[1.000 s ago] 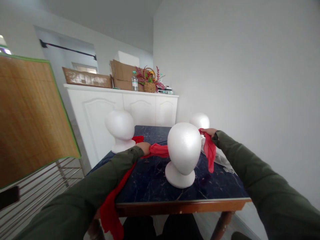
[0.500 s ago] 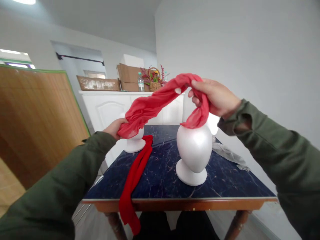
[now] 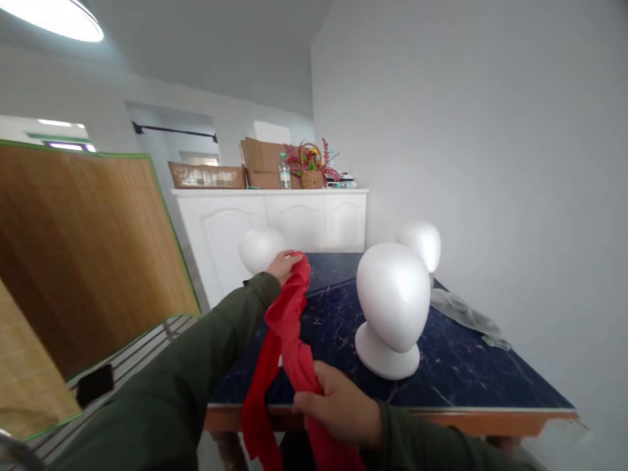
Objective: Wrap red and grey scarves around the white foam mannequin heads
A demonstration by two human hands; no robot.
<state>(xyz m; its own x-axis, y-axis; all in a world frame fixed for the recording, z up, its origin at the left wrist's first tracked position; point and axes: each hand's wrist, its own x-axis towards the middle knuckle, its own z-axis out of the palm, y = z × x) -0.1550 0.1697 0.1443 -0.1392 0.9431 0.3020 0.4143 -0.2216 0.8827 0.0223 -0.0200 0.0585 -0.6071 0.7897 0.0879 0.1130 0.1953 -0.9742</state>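
A coral-red scarf (image 3: pixel 294 327) stretches between my two hands over the left part of the table. My left hand (image 3: pixel 283 265) grips its far end, close to a white foam head (image 3: pixel 260 247) at the back left. Nearer to me, my right hand (image 3: pixel 338 402) is wrapped round the scarf at the table's front edge, and the cloth hangs on below it. A darker red scarf (image 3: pixel 262 396) lies beside and partly under the coral one, drooping over the front edge. To the right, a bare white foam head (image 3: pixel 393 297) stands upright on its base, apart from both hands.
The dark blue marbled table (image 3: pixel 471 373) has another foam head (image 3: pixel 422 243) at the back right and a grey cloth (image 3: pixel 466 311) along its right side. Behind stands a white cabinet (image 3: pixel 220 222) with boxes, a bottle (image 3: pixel 285 171) and a flower basket (image 3: pixel 312 178).
Both hands have come down with the coral scarf, from above the middle foam head to the table's left part. My right hand moved left and toward me. The view has shifted slightly.
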